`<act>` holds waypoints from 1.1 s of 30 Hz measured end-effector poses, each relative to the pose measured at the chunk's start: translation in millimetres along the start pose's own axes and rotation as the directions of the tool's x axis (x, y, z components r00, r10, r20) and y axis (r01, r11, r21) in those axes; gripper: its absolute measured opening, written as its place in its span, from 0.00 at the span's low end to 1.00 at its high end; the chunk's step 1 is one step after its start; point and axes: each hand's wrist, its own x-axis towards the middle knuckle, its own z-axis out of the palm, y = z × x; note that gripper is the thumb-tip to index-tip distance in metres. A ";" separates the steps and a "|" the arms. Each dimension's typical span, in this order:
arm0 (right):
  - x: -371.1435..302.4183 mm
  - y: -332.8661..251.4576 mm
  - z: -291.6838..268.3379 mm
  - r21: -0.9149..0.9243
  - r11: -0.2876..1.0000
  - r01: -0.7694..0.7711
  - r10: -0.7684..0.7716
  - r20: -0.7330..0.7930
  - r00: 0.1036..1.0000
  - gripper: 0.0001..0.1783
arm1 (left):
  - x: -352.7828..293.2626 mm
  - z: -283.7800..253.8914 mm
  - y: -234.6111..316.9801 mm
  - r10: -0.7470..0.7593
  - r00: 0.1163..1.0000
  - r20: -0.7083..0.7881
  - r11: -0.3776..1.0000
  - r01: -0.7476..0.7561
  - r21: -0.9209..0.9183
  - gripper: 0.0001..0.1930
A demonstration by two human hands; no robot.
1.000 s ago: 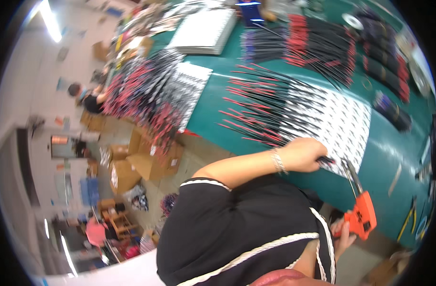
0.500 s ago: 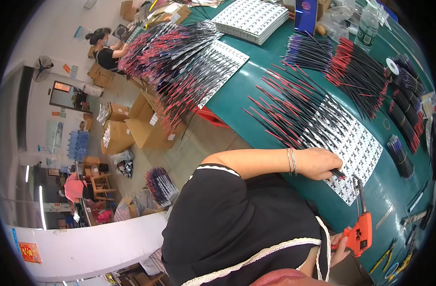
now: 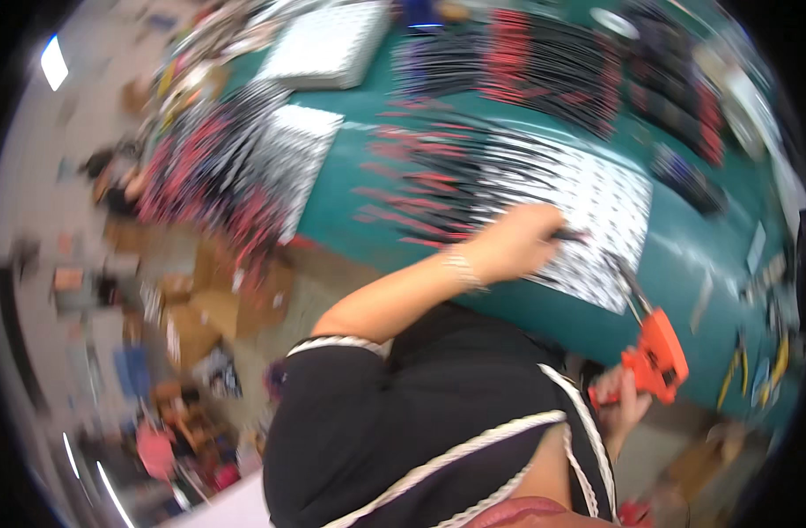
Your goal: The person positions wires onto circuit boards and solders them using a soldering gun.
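Observation:
My left hand is closed on a small bunch of black wires, whose ends stick out over a white circuit-board panel. Rows of black wires with red ends cover the panel's left part and hang past its edge. In my right hand is an orange pistol-shaped soldering gun, its grip wrapped by my fingers. The gun's thin metal tip points at the panel's lower right edge, below the bunch. Motion blur hides whether the tip touches the panel.
Left lies another wired panel beside a heap of red and black wires. A stack of white panels stands behind. Far right hold wire rows and bundles; pliers lie near. A co-worker sits far left.
My view has turned, so the bench appears shifted left and up. My right hand with the soldering gun shows more fully. The left hand keeps its bunch of wires over the panel.

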 end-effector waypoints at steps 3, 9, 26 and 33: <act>8.0 -5.5 8.5 -0.117 0.993 -0.020 0.021 0.012 1.000 0.22 | 4.8 -12.3 5.2 -0.117 0.993 0.003 0.987 0.115 0.115 0.11; -5.9 -6.4 4.7 -0.154 0.987 -0.049 0.052 0.016 0.999 0.22 | 14.2 -6.9 8.0 -0.140 0.987 0.083 0.984 0.130 0.120 0.08; -16.5 0.6 -3.2 -0.193 0.976 -0.100 0.108 0.031 0.994 0.16 | -1.4 11.4 12.7 -0.064 0.994 0.091 0.987 0.049 0.155 0.06; -15.3 -0.8 -2.1 -0.229 0.966 -0.120 0.134 0.049 0.990 0.18 | -6.8 12.1 13.2 -0.085 0.995 0.056 0.987 0.076 0.141 0.08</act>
